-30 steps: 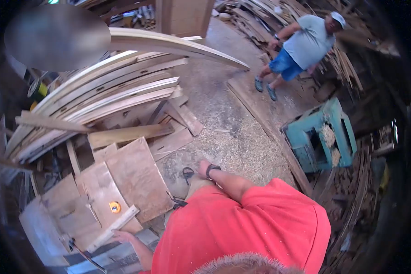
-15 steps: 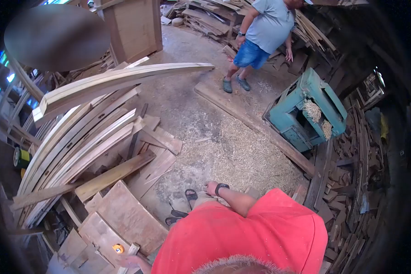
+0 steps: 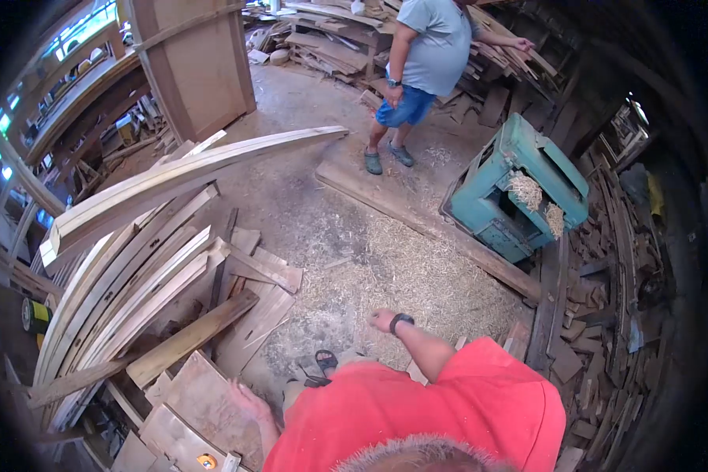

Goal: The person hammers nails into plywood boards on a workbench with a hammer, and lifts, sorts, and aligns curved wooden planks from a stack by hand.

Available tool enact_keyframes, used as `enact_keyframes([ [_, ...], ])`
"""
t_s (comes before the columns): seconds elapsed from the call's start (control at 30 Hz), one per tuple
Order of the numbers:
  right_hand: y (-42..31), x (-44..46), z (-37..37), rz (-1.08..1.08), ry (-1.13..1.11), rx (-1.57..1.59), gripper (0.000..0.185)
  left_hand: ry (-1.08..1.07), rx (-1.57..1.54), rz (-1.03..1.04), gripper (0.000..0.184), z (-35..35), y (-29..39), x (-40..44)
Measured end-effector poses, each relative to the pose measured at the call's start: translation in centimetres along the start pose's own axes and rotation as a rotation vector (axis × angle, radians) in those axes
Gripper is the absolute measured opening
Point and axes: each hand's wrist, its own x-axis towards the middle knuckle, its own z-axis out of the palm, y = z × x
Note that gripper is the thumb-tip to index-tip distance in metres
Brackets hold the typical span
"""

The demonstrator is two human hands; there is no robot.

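Observation:
My left hand (image 3: 249, 403) is open, with its fingers spread over the edge of a flat brown board (image 3: 200, 391), and nothing is in it. Whether it touches the board cannot be made out. A yellow tape measure (image 3: 206, 461) lies on another board below that hand. My right hand (image 3: 383, 319), with a dark band at the wrist, hangs in front of my body above the shavings on the floor. Nothing shows in it, but its fingers are too small to read.
Long curved timbers (image 3: 189, 169) are stacked at the left. A teal machine (image 3: 519, 189) with shavings in it stands at the right, beside a long plank (image 3: 425, 224) on the floor. Another person (image 3: 431, 51) in blue shorts stands beyond. Scrap wood (image 3: 590, 330) is piled at the right.
My left hand has come away from the pale wood strip by the tape measure and moved up, fingers spread. My right hand has swung outward. The other person has shifted left in view.

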Motion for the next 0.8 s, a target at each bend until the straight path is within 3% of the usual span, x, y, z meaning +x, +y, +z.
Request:
enact_keyframes([
  [0.03, 1.5, 1.0, -1.7, -0.004, 0.096, -0.011, 0.052, -0.001, -0.013, 0.014, 0.043, 1.4, 0.3, 0.0],
  [0.1, 2.5, 1.1, -7.7, 0.13, 0.086, 0.223, 0.047, -0.218, -0.173, -0.061, 0.041, 2.5, -0.4, -0.5],
  [0.13, 3.2, 1.5, -10.1, 0.146, 0.233, 0.437, 0.044, -0.222, -0.179, -0.052, 0.041, 3.2, 0.0, -0.1],
  [0.17, 5.5, 2.9, -13.0, 0.06, 0.347, 0.323, 0.044, -0.35, -0.169, -0.052, 0.042, 3.4, 0.6, 0.2],
  [0.23, 4.4, 0.4, -18.8, 0.03, 0.567, 0.712, 0.046, -0.491, -0.152, -0.049, 0.044, 3.2, 0.3, 1.0],
  [0.3, 2.1, -3.3, -23.4, -0.074, 0.715, 0.706, 0.046, -0.757, -0.015, -0.144, 0.05, 5.6, -2.3, 2.2],
  [0.33, 0.9, -4.0, -24.2, -0.071, 0.724, 0.709, 0.046, -0.762, -0.016, -0.134, 0.05, 6.9, -3.8, 2.8],
  [0.4, -1.1, -5.6, -24.0, -0.126, 0.906, 0.711, 0.043, -0.845, -0.005, 0.028, 0.056, 7.7, -6.5, 4.2],
  [0.5, -2.7, -4.9, -17.4, -0.086, 0.853, 0.697, 0.041, -0.957, 0.141, 0.02, 0.055, 6.8, -6.4, 7.2],
  [0.6, -4.8, -5.2, -7.2, -0.032, 0.608, 0.366, 0.04, -1.005, 0.086, -0.14, 0.055, 6.1, -6.1, 9.1],
  [0.63, -5.3, -5.2, -4.5, 0.01, 0.378, 0.106, 0.042, -1.009, 0.09, -0.14, 0.055, 6.1, -6.9, 9.3],
  [0.67, -5.4, -5.5, -0.4, -0.054, 0.373, 0.051, 0.042, -1.067, 0.119, -0.155, 0.054, 6.9, -7.9, 9.8],
  [0.77, -5.7, -6.9, 7.6, -0.007, -0.034, 0.094, 0.043, -1.138, 0.14, -0.142, 0.054, 8.6, -10.0, 11.0],
  [0.8, -5.3, -7.5, 10.0, 0.021, -0.015, 0.133, 0.046, -1.151, 0.128, -0.102, 0.054, 8.7, -10.2, 11.0],
])
